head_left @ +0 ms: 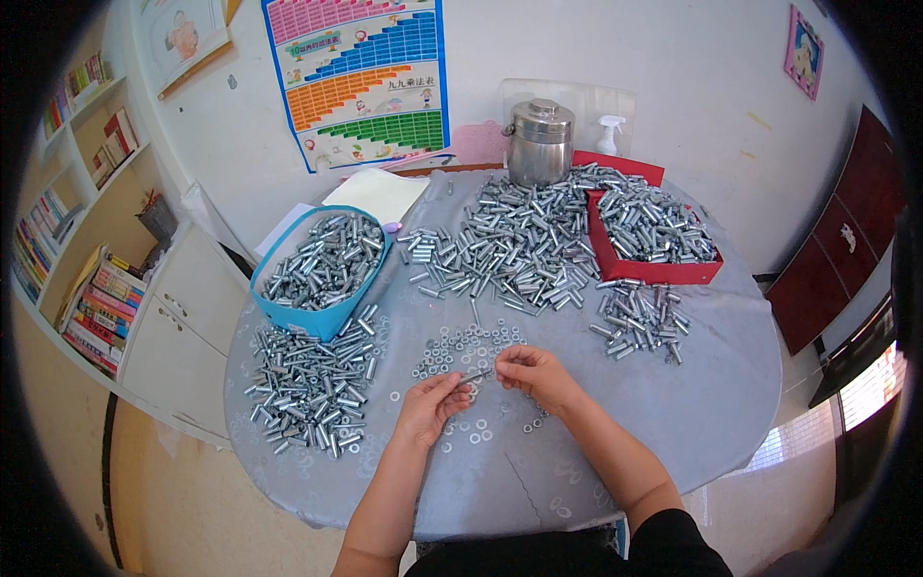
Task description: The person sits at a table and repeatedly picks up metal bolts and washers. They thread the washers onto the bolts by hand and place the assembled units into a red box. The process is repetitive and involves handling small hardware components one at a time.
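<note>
Near the middle of the table, my left hand [431, 406] pinches a thin metal bolt [471, 378] that points to the right. My right hand [535, 375] is closed in a pinch by the bolt's far end; whatever lies between its fingertips is too small to make out. Loose washers and nuts [440, 354] are spread just beyond and between my hands. Several more washers [475, 439] lie nearer to me. A single bolt [475, 312] lies apart beyond the nuts.
A blue bin [312, 320] full of metal bolts stands at the left, with a heap of bolts and sleeves [312, 385] before it. A large heap of metal sleeves [524, 240] lies at the back. A red box [663, 273] holds more, beside a steel pot [541, 144] and a white spray bottle [609, 137].
</note>
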The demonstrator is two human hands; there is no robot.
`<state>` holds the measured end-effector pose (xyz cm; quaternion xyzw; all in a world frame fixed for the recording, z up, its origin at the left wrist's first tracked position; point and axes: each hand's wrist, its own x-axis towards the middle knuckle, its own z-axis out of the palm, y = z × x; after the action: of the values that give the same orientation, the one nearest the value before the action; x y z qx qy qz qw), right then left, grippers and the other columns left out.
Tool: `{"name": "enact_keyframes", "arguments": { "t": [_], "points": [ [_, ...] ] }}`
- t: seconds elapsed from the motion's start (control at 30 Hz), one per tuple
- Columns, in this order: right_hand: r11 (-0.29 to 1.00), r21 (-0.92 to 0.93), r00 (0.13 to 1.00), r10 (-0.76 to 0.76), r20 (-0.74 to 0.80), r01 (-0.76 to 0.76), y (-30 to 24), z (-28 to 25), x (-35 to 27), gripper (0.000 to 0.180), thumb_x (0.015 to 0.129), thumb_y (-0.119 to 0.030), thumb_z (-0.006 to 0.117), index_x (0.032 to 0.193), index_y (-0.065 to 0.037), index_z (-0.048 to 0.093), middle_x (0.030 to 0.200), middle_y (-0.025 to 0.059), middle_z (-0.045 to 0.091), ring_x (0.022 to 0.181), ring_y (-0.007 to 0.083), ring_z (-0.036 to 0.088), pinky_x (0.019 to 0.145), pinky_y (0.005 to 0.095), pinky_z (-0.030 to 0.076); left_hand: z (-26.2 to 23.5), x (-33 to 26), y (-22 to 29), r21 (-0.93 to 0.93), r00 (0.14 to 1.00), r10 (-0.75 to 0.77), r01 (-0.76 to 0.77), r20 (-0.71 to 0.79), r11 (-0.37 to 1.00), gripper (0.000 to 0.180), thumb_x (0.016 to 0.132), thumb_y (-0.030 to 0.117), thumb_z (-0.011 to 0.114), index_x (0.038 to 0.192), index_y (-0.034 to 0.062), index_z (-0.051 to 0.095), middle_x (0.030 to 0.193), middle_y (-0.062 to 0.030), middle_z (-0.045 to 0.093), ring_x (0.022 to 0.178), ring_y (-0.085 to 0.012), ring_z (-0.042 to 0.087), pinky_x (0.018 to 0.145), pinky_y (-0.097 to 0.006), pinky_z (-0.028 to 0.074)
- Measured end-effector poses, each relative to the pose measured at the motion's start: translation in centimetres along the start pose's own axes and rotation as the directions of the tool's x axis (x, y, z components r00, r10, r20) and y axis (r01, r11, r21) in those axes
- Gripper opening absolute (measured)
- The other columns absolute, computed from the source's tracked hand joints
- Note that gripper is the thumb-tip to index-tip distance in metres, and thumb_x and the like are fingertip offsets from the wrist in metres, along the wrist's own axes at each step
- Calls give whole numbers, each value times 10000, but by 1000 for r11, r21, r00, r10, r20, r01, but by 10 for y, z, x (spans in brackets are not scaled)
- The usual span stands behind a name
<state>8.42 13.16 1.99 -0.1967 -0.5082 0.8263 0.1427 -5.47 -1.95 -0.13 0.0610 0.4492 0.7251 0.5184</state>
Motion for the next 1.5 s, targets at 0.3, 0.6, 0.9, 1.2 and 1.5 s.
{"name": "enact_keyframes", "arguments": {
  "t": [0.3, 0.6, 0.9, 1.2, 1.5],
  "points": [
    [999, -32, 1000, 5, -7, -5, 9, -2, 3, 185, 810, -152, 630, 951, -34, 613, 792, 20, 604, 692, 92, 540, 633, 202, 437, -1, 1, -1, 21, 994, -55, 53, 93, 998, 189, 824, 108, 596, 933, -46, 591, 796, -139, 639, 648, -164, 634, 592, -253, 550],
    [972, -205, 993, -118, 7, 117, 6, 4, 1, 197, 823, -155, 612, 944, 0, 628, 790, 45, 614, 697, 97, 536, 647, 216, 438, -4, 3, -4, -65, 988, -88, 97, 125, 993, 190, 834, 118, 584, 939, -41, 577, 819, -136, 634, 668, -152, 632, 612, -241, 551],
    [991, -122, 996, -69, -51, 62, 8, 2, 2, 207, 827, -197, 604, 916, -11, 612, 785, 44, 613, 709, 103, 554, 639, 223, 439, -1, 3, -4, -34, 990, -102, 106, 100, 994, 175, 837, 130, 582, 914, -28, 574, 819, -119, 632, 668, -138, 624, 610, -227, 540],
    [977, -200, 995, -83, -56, 70, 5, 1, 1, 176, 815, -189, 615, 904, -37, 613, 777, 23, 606, 703, 91, 552, 620, 216, 429, 2, 2, -4, -31, 993, -97, 99, 65, 995, 184, 852, 144, 560, 905, -32, 574, 769, -104, 628, 624, -124, 616, 562, -208, 538],
    [916, -357, 981, -194, 3, 183, -4, 8, -6, 197, 809, -200, 626, 917, -35, 637, 770, -15, 593, 705, 74, 532, 624, 215, 424, 0, 5, -6, -71, 993, -92, 97, 80, 993, 188, 831, 121, 588, 928, -40, 573, 815, -132, 631, 657, -152, 624, 598, -242, 544]
  ]
}}
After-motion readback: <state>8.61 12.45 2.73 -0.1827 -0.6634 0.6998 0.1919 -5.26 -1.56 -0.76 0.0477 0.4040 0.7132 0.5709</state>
